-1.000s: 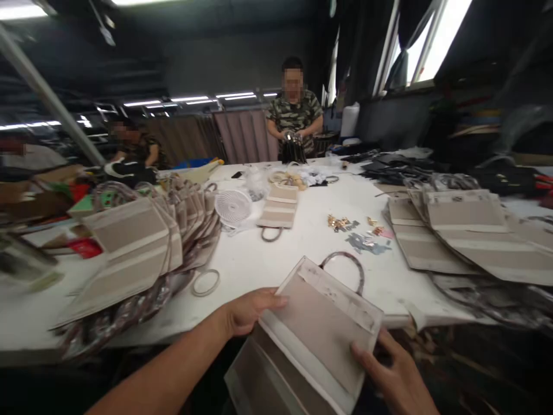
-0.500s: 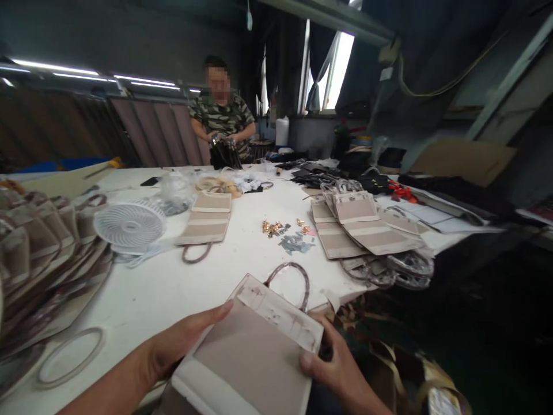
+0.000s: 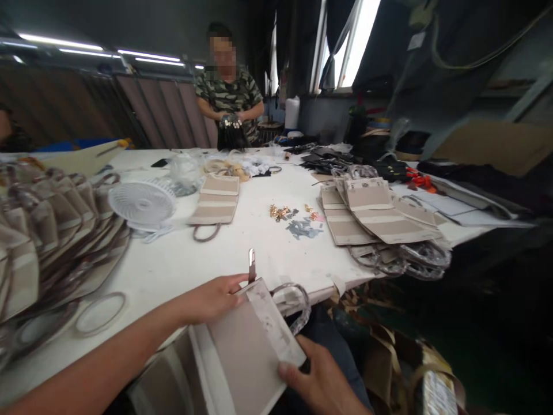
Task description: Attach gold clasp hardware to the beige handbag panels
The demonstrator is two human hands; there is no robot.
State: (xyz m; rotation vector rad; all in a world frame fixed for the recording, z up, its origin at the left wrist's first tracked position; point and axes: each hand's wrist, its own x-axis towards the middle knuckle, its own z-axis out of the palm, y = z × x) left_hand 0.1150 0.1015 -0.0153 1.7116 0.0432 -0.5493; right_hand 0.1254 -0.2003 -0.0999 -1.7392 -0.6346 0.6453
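Observation:
A beige handbag piece (image 3: 242, 346) is held tilted in front of me, over the table's front edge. Its ring-shaped handle (image 3: 307, 305), partly wrapped in clear film, sticks out from the far right end. My left hand (image 3: 211, 301) grips the upper left edge, fingers partly hidden behind it. Just beyond those fingertips, a narrow dark tab with a shiny metal end (image 3: 252, 262) stands up. My right hand (image 3: 317, 369) pinches the right corner, thumb on the face and fingers underneath. More beige material hangs below, under my left forearm.
Similar bag pieces are stacked at left (image 3: 64, 230) and right (image 3: 380, 213); one lies singly (image 3: 216, 199). A white fan (image 3: 142, 202), gold-coloured fittings (image 3: 280, 213) and grey metal bits (image 3: 305, 229) sit on the white table (image 3: 185, 265). Across it, a person (image 3: 228, 98) holds dark pieces.
My left hand has moved further up along the bag piece's edge, and the metal-ended tab now shows beside it. The bag piece has turned and shifted slightly left. The camera view has tilted down.

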